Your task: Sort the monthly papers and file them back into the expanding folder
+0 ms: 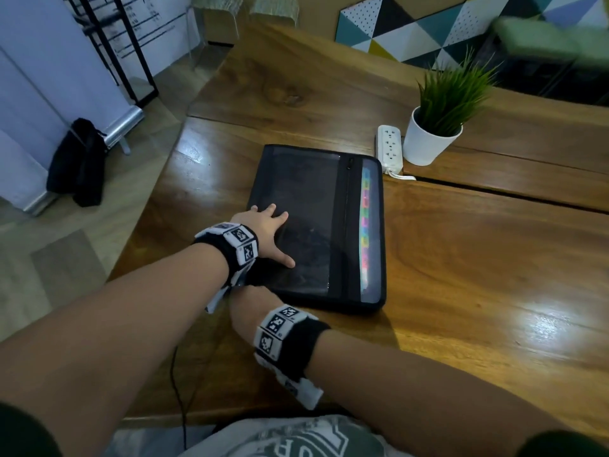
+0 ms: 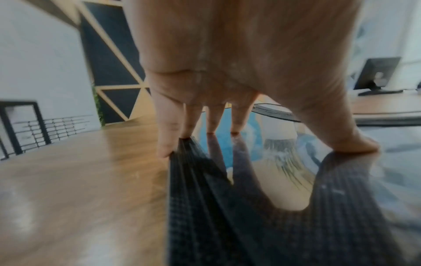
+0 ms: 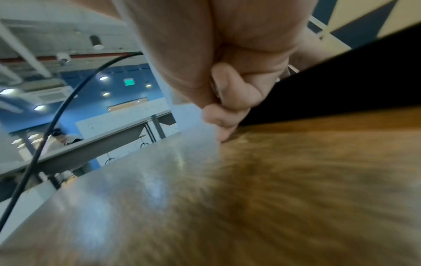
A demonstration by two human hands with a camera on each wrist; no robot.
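Observation:
A black expanding folder (image 1: 313,192) lies shut and flat on the wooden table (image 1: 461,265). Coloured index tabs (image 1: 365,225) show through a clear strip along its right side. My left hand (image 1: 267,232) lies flat on the folder's left part with fingers spread; in the left wrist view the fingertips (image 2: 212,124) press on the glossy cover (image 2: 227,225). My right hand (image 1: 250,298) sits at the folder's near left corner, partly under the left wrist. Its fingers (image 3: 227,100) are curled tight and pinch at the folder's edge (image 3: 341,81); what exactly they pinch is hidden.
A white power strip (image 1: 390,148) and a potted green plant (image 1: 438,127) stand just beyond the folder's far right corner. A black cable (image 1: 178,384) hangs over the table's near edge. A black bag (image 1: 79,163) lies on the floor to the left.

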